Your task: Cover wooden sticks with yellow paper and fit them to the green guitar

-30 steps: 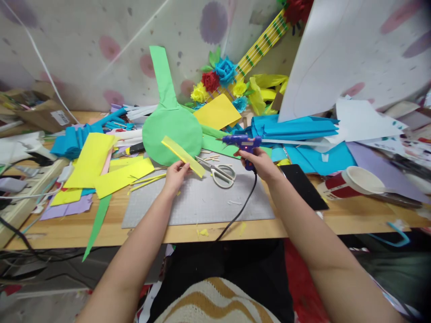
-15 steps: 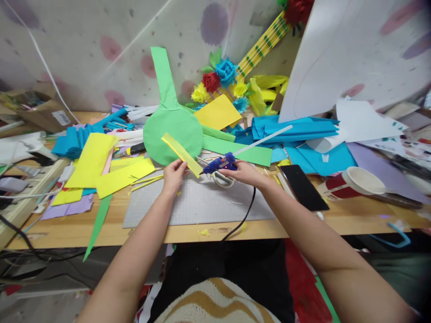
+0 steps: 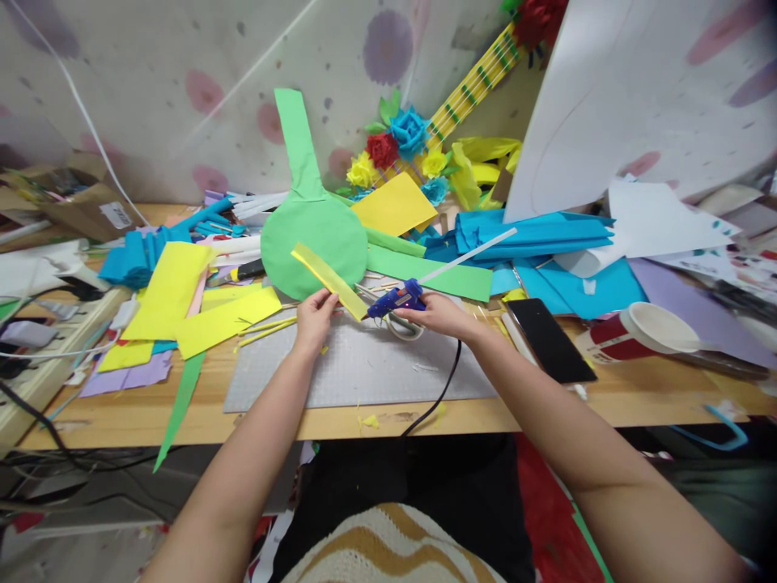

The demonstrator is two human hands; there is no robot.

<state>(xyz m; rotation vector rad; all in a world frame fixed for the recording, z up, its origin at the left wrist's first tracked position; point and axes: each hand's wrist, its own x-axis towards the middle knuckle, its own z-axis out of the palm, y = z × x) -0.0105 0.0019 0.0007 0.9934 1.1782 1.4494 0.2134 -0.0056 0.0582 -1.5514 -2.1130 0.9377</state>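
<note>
A folded strip of yellow paper [image 3: 331,282] is pinched in my left hand [image 3: 315,317], slanting up to the left. My right hand [image 3: 438,314] grips a blue hot glue gun [image 3: 396,300] with a long glue stick [image 3: 467,258] out of its back. Its nozzle meets or nearly meets the strip's lower right end. Behind the strip rests a round green paper shape [image 3: 314,235] with a long neck. Below both hands lies a grey cutting mat [image 3: 364,372]. A roll of tape [image 3: 403,328], partly hidden, sits under the glue gun.
Yellow paper sheets [image 3: 227,321] lie left of the mat. To the right are a black phone [image 3: 551,340] and a paper cup [image 3: 631,332]. A paper-flower guitar [image 3: 467,89] leans at the back. The gun's black cord [image 3: 446,387] hangs over the table's front edge.
The glue gun has tilted slightly, and its glue stick's far end has shifted left and down. My left hand still holds the yellow strip in nearly the same place.
</note>
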